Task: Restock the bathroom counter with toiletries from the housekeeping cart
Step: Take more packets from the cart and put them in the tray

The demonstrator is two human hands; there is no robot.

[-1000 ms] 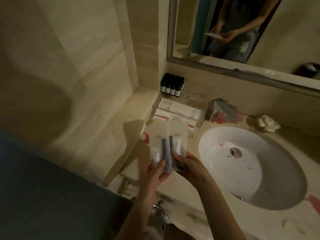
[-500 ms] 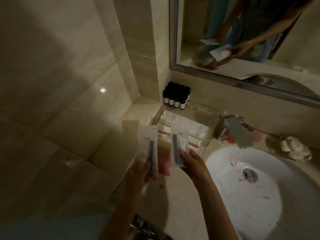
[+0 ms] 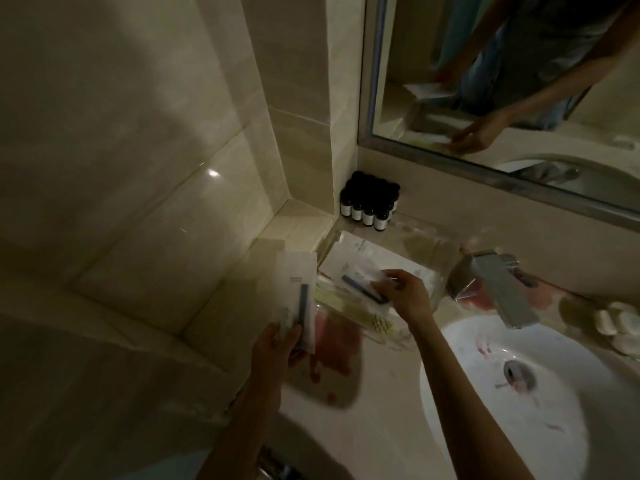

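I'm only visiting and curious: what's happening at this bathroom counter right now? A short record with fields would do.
place: bathroom counter beside a white sink
left hand: holds a white packet, apart from the tray
right hand: pinches a second packet over the clear tray
tray contents: other white packets
back corner: small dark bottles
nearby: metal tap

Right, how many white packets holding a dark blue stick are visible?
2. One white packet upright in the left hand; a second packet in the right hand over the clear plastic tray. More may be hidden.
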